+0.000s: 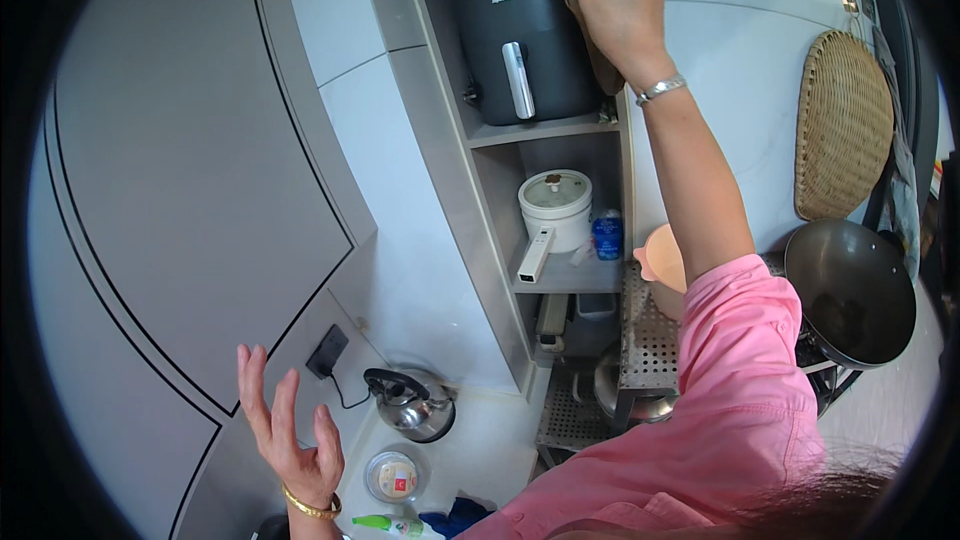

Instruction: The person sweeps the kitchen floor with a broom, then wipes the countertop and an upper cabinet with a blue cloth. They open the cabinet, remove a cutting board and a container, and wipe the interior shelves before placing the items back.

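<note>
My right hand [622, 11] reaches up to the top of the view and grips a dark brown board [604, 69], seen nearly edge-on and cut off by the frame. It looks wooden. The board stands in front of the right side of a black air fryer [495, 22] with a silver handle, which sits on a shelf. My left hand [292, 427] is raised at the lower left, fingers spread and holding nothing. Nearest to it are a black plug-in adapter [327, 351] on the wall and a steel kettle [415, 409] on the counter.
Below the air fryer, a shelf holds a white electric pot [556, 214] and a blue packet [608, 236]. To the right are a pink basin [661, 259], a perforated metal rack [649, 356], a wok [847, 292] and a hanging woven basket [844, 127]. A round plastic tub [394, 476] stands by the kettle.
</note>
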Tool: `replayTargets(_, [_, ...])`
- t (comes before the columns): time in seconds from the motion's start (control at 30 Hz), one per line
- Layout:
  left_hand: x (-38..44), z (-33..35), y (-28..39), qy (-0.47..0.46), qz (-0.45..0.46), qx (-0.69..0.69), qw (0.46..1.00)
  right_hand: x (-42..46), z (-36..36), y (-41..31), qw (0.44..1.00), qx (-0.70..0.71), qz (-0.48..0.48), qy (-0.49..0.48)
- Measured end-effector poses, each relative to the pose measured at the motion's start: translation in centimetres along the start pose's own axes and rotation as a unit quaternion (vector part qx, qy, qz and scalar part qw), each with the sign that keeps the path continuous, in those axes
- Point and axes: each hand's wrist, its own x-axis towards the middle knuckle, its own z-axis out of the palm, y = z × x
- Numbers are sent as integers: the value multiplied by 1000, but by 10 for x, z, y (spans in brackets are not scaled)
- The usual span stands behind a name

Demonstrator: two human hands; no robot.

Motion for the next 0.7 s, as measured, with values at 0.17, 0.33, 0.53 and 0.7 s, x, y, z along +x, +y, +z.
replayTargets(0.17, [4,11,2,7,-47,-98,994,3,-24,-37,982,189,26,8])
replayTargets(0.33, [10,37,5,-16,-181,-306,935,-3,-23,-64,876,458,153,6])
replayTargets(0.53, [41,72,9,14,-362,-600,713,-37,-15,-75,767,565,296,-65])
replayTargets(0.7, [46,90,-21,35,-294,-809,507,-101,-3,-92,611,656,433,-99])
